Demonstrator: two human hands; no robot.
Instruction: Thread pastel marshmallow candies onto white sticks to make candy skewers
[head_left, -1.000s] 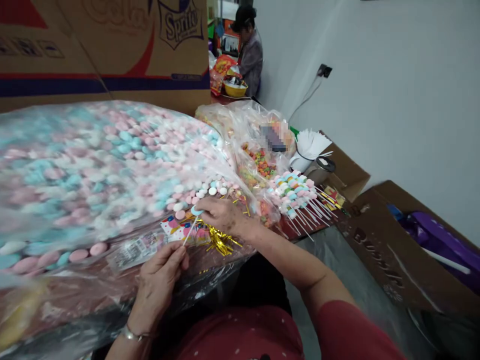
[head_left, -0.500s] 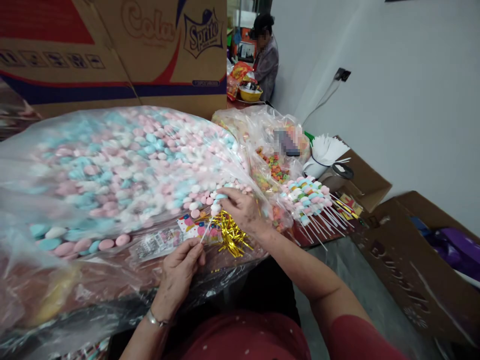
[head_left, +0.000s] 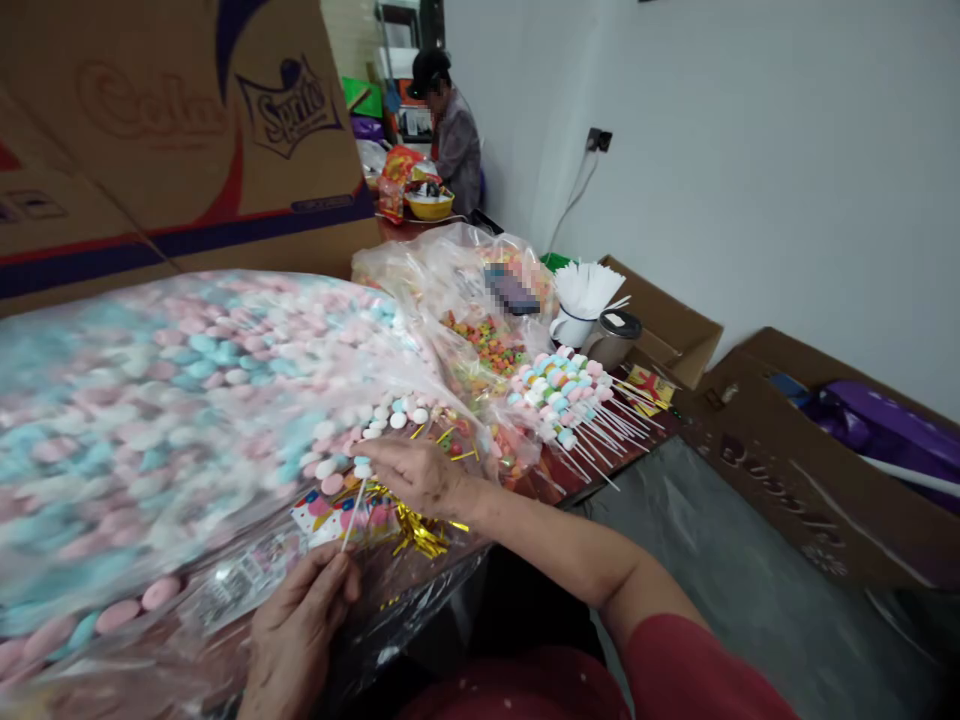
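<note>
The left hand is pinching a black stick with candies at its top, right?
Not quite: the stick is white, not black, as the head view shows. The left hand is indeed pinching it, and candies are at its top.

A plain, pale grey wall (head_left: pixel 735 180) rises along the right side of a softly lit workroom, a black wall socket (head_left: pixel 602 141) trailing a thin, pale cable (head_left: pixel 576 198). A dull grey floor (head_left: pixel 675 540) shows beside a reddish-brown bench (head_left: pixel 559 475), while a dark-framed shelf unit (head_left: pixel 397 14) stands at the far end.
</note>
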